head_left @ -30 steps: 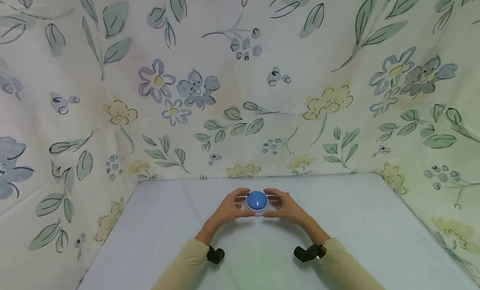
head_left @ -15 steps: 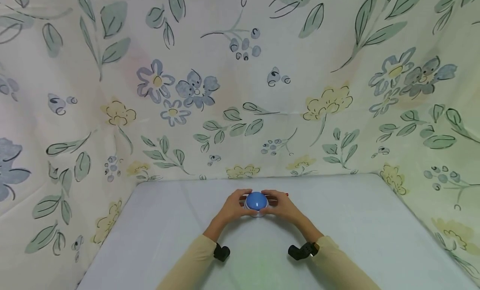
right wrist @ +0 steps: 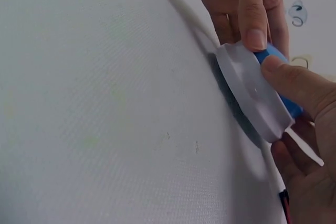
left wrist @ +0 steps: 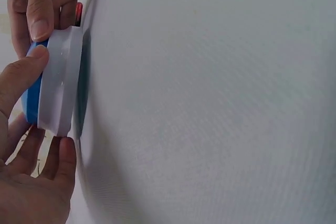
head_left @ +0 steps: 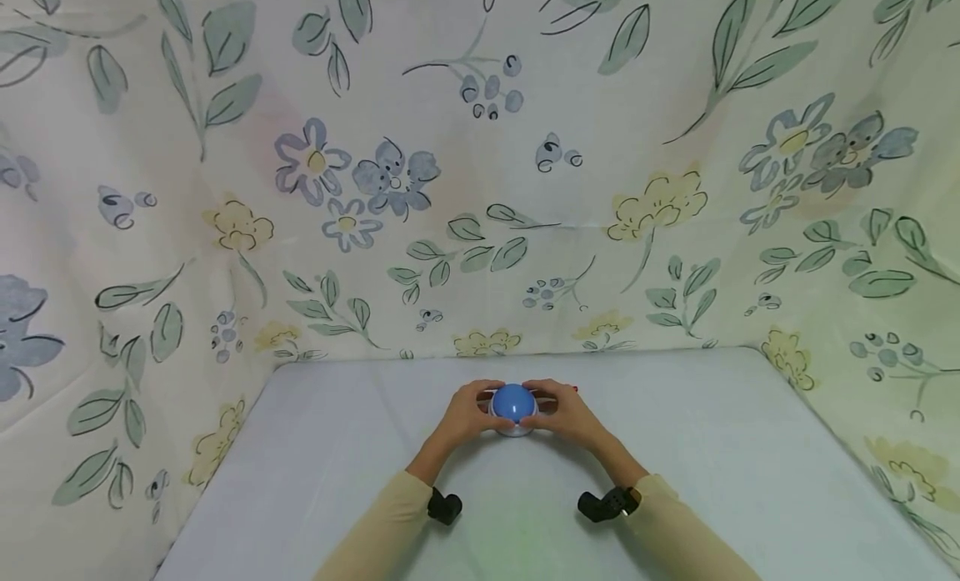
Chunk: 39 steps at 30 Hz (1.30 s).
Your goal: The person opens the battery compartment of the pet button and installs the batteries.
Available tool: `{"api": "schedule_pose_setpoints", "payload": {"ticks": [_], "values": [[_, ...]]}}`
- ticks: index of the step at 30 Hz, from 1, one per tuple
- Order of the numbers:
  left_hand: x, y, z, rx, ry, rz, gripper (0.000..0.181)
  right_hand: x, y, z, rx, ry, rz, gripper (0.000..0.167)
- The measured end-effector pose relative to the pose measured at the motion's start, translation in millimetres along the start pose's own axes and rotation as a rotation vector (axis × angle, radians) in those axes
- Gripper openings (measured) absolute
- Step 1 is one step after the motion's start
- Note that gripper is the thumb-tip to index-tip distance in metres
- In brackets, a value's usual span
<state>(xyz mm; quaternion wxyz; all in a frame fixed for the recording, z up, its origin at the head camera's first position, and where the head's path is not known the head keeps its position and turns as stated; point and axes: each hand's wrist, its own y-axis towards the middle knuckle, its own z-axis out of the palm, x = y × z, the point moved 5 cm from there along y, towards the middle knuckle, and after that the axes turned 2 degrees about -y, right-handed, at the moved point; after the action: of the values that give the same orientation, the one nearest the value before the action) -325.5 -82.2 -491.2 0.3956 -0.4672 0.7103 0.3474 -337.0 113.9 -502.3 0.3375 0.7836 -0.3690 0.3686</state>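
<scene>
A round button with a blue dome (head_left: 514, 403) and a white base (left wrist: 61, 80) is held between both hands near the table's far middle. My left hand (head_left: 463, 416) grips its left side, with the thumb at the near rim and fingers curled round the far side. From the right, my right hand (head_left: 567, 415) grips it in the same way. Both thumbs nearly meet at the dome's front edge, as the right wrist view of the blue dome (right wrist: 286, 90) shows. A dark shadow lies beside the base; I cannot tell whether it touches the table.
A small red and black thing (left wrist: 79, 15) lies behind the right hand, mostly hidden. The white table (head_left: 337, 448) ends at a floral cloth (head_left: 480, 256) that hangs behind it and along both sides. A black wrist camera (head_left: 444, 508) sits on each wrist.
Since one second ago both hands have drawn inward, and the thumbs have closed in at the button's front. Over the last half second almost nothing has moved.
</scene>
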Motion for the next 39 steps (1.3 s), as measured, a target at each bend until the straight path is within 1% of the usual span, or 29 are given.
{"api": "schedule_pose_setpoints", "payload": {"ticks": [5,10,16,20,23,25,34,37,39], "values": [[-2.3,-1.0,-1.0,0.021,-0.051,0.018,0.068,5,-2.3,-2,-0.007,0.008,-0.007,0.061],[-3.9,-6.7,-2.3,0.013,-0.081,0.045,0.067,12,-4.3,-3,-0.008,0.040,-0.039,0.060],[-11.7,-17.4,-3.2,-0.001,-0.058,0.090,0.066,16,-10.3,-1,-0.009,0.091,-0.085,0.058],[-17.9,-26.6,-3.2,-0.002,-0.054,0.090,0.069,20,-16.2,1,-0.010,0.094,-0.088,0.058],[-21.0,-32.3,-1.5,0.005,-0.033,0.093,0.071,26,-21.4,1,-0.008,0.089,-0.080,0.059],[-23.9,-35.3,-0.7,0.008,-0.019,0.107,0.072,31,-24.6,1,-0.004,0.089,-0.083,0.060],[-43.9,-46.6,-5.0,-0.002,0.001,0.156,0.068,52,-36.5,-2,-0.010,0.105,-0.151,0.061],[-48.8,-49.9,-6.4,0.002,-0.016,0.166,0.066,54,-41.8,-3,0.000,0.103,-0.148,0.066],[-49.7,-51.7,-6.7,0.003,-0.033,0.162,0.064,55,-44.9,-2,0.011,0.106,-0.138,0.069]]}}
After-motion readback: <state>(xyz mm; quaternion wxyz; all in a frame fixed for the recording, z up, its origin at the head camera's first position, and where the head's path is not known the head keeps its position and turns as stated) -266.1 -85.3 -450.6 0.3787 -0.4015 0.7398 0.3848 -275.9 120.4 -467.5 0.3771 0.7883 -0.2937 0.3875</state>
